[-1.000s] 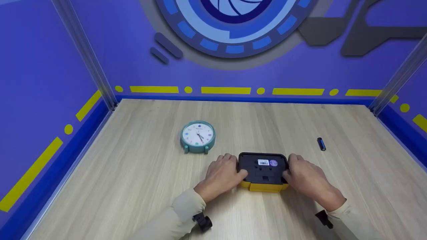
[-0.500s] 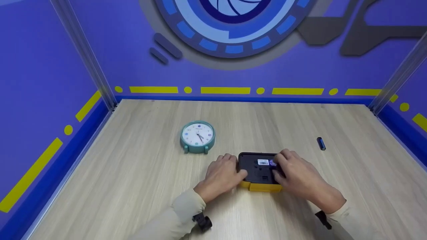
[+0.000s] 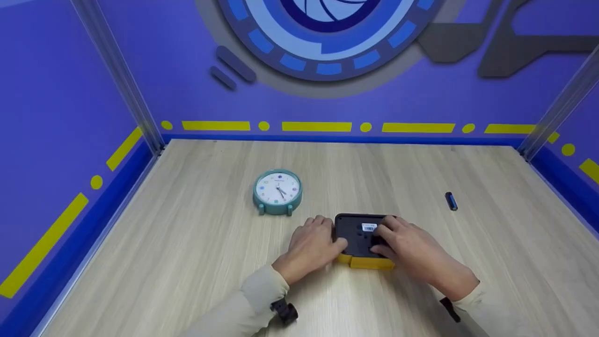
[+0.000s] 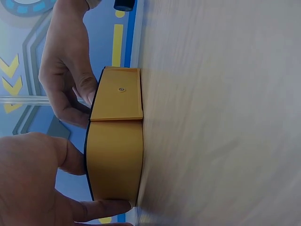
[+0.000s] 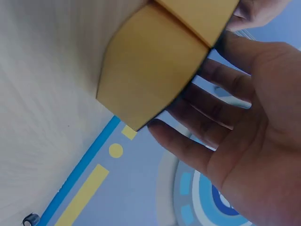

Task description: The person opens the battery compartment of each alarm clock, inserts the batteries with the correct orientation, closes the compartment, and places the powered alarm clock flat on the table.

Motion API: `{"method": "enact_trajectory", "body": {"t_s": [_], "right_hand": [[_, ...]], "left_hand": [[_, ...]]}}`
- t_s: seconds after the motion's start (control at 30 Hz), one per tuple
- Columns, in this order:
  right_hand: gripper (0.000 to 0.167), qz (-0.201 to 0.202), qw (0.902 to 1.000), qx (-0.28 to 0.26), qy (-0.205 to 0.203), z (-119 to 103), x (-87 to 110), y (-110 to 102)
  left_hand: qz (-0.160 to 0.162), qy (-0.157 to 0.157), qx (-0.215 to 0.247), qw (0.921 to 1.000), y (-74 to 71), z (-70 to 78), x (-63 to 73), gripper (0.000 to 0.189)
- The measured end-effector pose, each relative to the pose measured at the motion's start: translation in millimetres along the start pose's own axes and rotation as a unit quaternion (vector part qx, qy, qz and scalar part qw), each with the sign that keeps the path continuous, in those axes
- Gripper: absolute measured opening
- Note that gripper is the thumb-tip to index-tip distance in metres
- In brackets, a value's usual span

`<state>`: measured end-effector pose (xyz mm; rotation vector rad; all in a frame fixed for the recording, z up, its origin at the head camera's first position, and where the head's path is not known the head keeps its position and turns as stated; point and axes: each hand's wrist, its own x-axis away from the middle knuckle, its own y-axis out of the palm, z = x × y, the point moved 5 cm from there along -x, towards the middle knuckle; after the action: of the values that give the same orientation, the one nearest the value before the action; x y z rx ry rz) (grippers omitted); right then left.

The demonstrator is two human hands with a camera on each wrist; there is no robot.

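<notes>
A yellow clock [image 3: 372,263] lies face down on the table, its black back plate [image 3: 348,229] turned up. On that plate show a white barcode label [image 3: 369,227] and small knobs. My left hand [image 3: 311,250] grips the clock's left side, thumb on the back's edge and fingers down along the side. My right hand [image 3: 414,245] is over the right half of the back, its fingertips on the plate around the lower middle, hiding that part. In the right wrist view, the right fingers [image 5: 183,146] reach fairly straight past the yellow casing [image 5: 146,70].
A teal round alarm clock [image 3: 278,189] sits behind and to the left, dial up. One dark blue battery [image 3: 451,201] lies at the right on the wooden table [image 3: 201,224]. Blue printed panels [image 3: 327,107] enclose the back and sides.
My right hand has let go of the clock's right edge and moved left onto its back plate, covering the round purple sticker. My left hand keeps its grip in the same place.
</notes>
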<state>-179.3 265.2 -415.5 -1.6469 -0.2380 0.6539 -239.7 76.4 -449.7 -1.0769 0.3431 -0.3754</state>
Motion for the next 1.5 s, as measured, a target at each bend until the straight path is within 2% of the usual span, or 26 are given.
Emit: {"method": "enact_trajectory", "body": {"t_s": [0.23,0.47,0.8,1.1,1.5], "right_hand": [[0.02,0.015,0.9997,0.017,0.0,-5,-0.8,4],[0.018,0.031,0.9979,0.049,-0.027,-10,0.9,8],[0.018,0.06,0.9896,0.114,-0.062,-17,2.0,11],[0.024,0.028,0.9804,0.179,-0.078,-24,2.6,14],[0.026,0.03,0.974,0.204,-0.093,-28,3.1,16]], "left_hand": [[-0.001,-0.004,0.0,1.0,0.7,-0.5,-0.5,0.042],[-0.008,-0.006,0.001,1.0,1.2,-0.3,-0.1,0.046],[-0.008,-0.006,0.001,0.9999,-0.1,0.4,-0.9,0.046],[-0.011,-0.003,-0.005,0.9999,0.3,1.1,-0.1,0.051],[-0.016,-0.008,0.0,0.9998,1.3,0.0,-0.5,0.05]]}}
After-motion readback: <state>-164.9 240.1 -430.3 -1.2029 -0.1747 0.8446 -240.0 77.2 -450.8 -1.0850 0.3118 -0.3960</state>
